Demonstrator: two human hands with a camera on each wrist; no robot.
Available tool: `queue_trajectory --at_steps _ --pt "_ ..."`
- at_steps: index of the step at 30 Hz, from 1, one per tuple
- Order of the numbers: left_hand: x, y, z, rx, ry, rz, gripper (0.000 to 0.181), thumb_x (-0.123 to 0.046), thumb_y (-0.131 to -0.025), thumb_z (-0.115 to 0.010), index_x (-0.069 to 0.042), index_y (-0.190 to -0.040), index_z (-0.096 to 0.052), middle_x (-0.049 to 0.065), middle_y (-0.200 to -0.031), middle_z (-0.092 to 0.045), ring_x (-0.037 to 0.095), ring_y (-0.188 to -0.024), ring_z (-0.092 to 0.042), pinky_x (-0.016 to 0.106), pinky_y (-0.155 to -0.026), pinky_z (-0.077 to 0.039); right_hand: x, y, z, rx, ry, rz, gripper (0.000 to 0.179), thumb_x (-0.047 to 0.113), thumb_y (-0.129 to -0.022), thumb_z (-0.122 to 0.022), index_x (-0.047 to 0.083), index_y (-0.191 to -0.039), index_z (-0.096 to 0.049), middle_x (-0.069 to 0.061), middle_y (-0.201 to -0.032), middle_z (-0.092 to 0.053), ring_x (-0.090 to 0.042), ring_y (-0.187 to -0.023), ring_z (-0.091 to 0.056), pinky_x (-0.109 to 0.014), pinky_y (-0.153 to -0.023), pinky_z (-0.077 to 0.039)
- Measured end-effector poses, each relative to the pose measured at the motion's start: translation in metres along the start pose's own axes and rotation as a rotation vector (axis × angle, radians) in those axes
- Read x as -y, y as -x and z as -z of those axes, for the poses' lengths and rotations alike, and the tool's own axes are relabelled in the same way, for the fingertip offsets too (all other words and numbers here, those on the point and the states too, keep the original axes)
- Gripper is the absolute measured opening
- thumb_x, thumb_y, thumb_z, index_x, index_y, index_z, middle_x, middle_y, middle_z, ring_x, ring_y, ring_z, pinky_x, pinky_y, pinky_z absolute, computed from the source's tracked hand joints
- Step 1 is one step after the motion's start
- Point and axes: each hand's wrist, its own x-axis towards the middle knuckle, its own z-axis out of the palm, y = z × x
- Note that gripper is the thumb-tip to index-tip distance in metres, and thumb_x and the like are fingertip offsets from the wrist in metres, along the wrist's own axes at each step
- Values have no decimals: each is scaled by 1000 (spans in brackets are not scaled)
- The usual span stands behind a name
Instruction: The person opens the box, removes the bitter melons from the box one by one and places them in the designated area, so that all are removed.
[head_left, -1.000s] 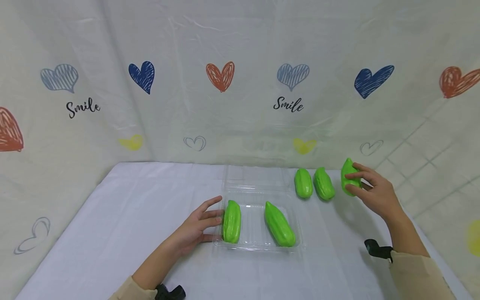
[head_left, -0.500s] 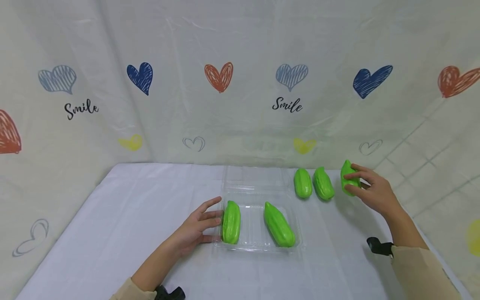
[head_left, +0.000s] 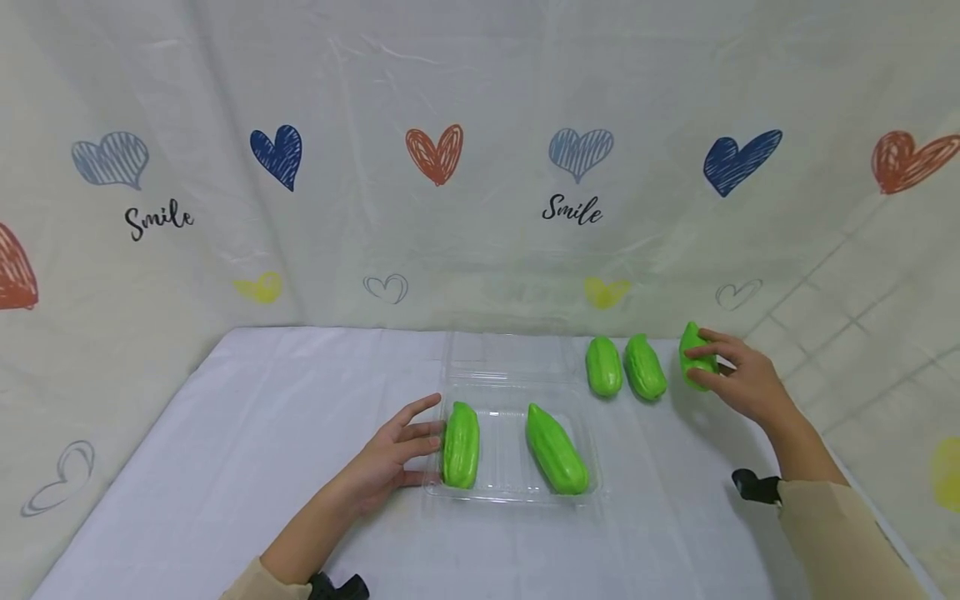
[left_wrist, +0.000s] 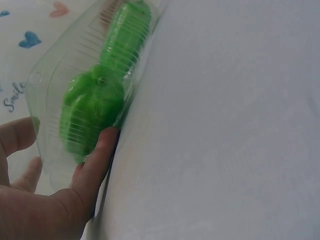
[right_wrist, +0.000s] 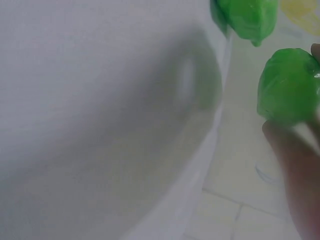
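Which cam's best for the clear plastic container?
Head: it shows nearly the whole container, lid folded open behind it and two green vegetables inside. Left wrist shows only part of it close up, ribbed wall beside the left hand. Right wrist doesn't show it.

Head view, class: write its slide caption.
Left fingers touch a clear box holding two green vegetables; right fingers hold another vegetable.

The vegetables (head_left: pixel 557 450) are green, the tablecloth (head_left: pixel 322 392) white, the backdrop (head_left: pixel 495 242) heart-patterned.
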Motion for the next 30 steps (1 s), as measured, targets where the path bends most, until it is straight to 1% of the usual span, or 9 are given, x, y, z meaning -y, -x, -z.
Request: queue_trajectory --at_steps 1,8,12,13,20,24,26,27,30 --pt "0 0 0 0 0 0 70 -17 -97 -64 -26 -157 -28 21 -153 -37 33 -129 -51 50 -90 -56 -1 -1 0 5 4 -4 34 26 -92 -73 3 -116 -69 -21 -155 -39 -48 -137 -38 -14 -98 -46" --pt "-1 0 0 1 -6 -4 69 -17 -97 -63 -25 -157 -29 22 -153 -36 33 -128 -51 50 -90 -56 -10 -3 -4 25 16 -10 32 25 -91 -73 3 -115 -70 -23 -154 -40 -49 -137 -37 -19 -101 -46" --pt "-1 1 0 -1 -8 -4 69 -17 -98 -63 -26 -157 -29 22 -153 -37 33 -128 -51 50 -89 -56 -13 -4 -6 53 34 -12 31 23 -91 -74 4 -115 -70 -23 -154 -39 -49 -137 -36 -56 -101 -41" --pt "-1 1 0 -1 -9 -4 69 -17 -98 -63 -26 -157 -29 22 -153 -37 33 -129 -51 50 -89 -56 -14 -4 -7 59 36 -10 30 22 -91 -74 4 -114 -71 -24 -154 -40 -50 -137 -36 -58 -100 -41" --pt "-1 0 1 2 -3 -2 70 -18 -97 -65 -26 -157 -29 21 -153 -37 34 -130 -50 50 -90 -56 -16 -7 -11 79 44 -19 27 20 -89 -75 4 -110 -72 -22 -154 -39 -50 -138 -36 -59 -102 -41" --pt "-1 -1 1 3 1 -2 71 -18 -97 -65 -26 -157 -28 21 -153 -37 34 -130 -50 49 -90 -56 -17 -9 -14 81 77 -23 27 20 -87 -76 6 -110 -73 -20 -154 -42 -49 -137 -38 -40 -104 -47" --pt "-1 -1 1 1 2 -2 71 -19 -97 -65 -26 -157 -29 22 -153 -37 34 -130 -49 49 -89 -57 -19 -10 -15 86 86 -23 28 20 -87 -76 7 -111 -73 -20 -153 -42 -50 -137 -38 -40 -103 -48" --pt "-1 -1 1 0 3 1 71 -19 -97 -65 -26 -157 -29 21 -153 -37 35 -131 -49 49 -89 -57 -20 -10 -16 91 83 -23 28 20 -87 -76 7 -111 -73 -21 -153 -42 -50 -137 -38 -41 -104 -47" --pt "0 -2 2 -4 1 6 70 -18 -97 -65 -27 -156 -29 21 -153 -37 35 -131 -49 49 -89 -57 -22 -11 -18 106 75 -21 28 17 -86 -76 5 -112 -72 -22 -153 -41 -53 -136 -36 -59 -104 -41"
